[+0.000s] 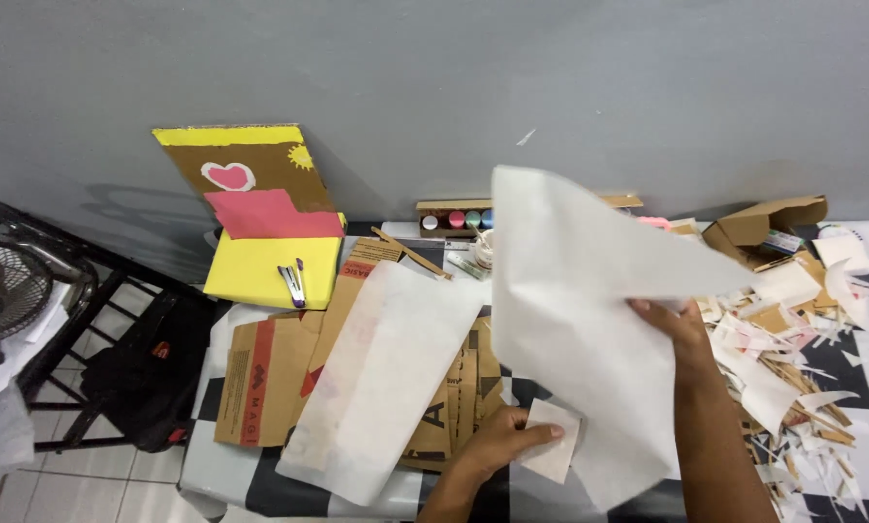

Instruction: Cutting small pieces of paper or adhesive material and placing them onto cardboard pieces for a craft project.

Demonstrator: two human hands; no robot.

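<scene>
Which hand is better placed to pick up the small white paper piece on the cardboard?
Probably the left hand: it already rests on the small white paper piece. The right hand is raised, gripping the large white sheet.

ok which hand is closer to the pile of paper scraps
Right. The right hand holds up a big white sheet just beside the scrap pile; the left hand rests farther away on a small paper piece.
</scene>
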